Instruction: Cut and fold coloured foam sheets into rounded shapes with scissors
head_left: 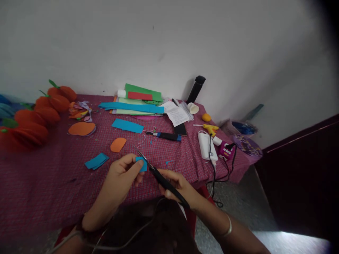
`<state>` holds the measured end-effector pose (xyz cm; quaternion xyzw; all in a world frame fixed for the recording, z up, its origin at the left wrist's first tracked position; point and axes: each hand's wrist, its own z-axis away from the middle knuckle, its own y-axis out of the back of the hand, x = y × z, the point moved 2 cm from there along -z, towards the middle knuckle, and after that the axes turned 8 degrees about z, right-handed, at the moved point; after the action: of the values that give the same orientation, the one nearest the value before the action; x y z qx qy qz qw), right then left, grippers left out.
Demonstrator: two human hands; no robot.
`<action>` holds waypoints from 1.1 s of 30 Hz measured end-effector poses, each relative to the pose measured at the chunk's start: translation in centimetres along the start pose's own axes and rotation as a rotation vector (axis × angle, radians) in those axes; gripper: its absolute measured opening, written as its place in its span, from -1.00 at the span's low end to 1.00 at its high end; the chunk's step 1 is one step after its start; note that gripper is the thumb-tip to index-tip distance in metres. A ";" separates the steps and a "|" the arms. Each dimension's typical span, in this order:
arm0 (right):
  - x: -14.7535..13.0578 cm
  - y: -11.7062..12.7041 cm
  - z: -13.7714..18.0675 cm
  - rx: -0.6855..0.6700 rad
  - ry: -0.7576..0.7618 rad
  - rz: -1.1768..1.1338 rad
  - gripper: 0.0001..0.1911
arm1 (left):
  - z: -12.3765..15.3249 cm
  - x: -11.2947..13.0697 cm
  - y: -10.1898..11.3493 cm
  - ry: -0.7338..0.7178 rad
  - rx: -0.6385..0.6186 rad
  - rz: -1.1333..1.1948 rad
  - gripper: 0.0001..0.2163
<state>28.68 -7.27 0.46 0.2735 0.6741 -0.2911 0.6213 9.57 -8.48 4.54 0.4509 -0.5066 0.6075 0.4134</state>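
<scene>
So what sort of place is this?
Probably an indoor craft workspace: black-handled scissors in the right hand, orange pumpkin-like decorations, and a yellow glue gun on the checked tablecloth.

Head cam: wearer's POV, fwd & down

Single view from the person's head, facing fwd and tilted down. L hand [125, 173] and R hand [180, 187] are nearest, approx. btm ctr, w/ forearms [102, 199] entering from below. Table [60, 190] sits just beyond; pale wall [119, 42] behind fills the top; floor [227, 204] shows btm R.
</scene>
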 end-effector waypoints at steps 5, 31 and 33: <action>0.4 0.1 0.1 -0.009 0.026 -0.036 -0.38 | -0.1 0.1 -0.2 0.037 0.011 0.054 -0.80; -1.5 1.7 1.1 -0.087 -0.128 0.096 -0.38 | -0.5 0.4 0.8 0.199 -0.106 0.014 -0.80; -1.8 1.9 1.1 -0.106 -0.131 0.097 -0.38 | -0.6 0.2 1.0 0.207 -0.105 0.007 -0.81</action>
<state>30.97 -6.83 2.05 0.2530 0.6323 -0.2419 0.6911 8.51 -8.06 4.48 0.3617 -0.4939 0.6249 0.4845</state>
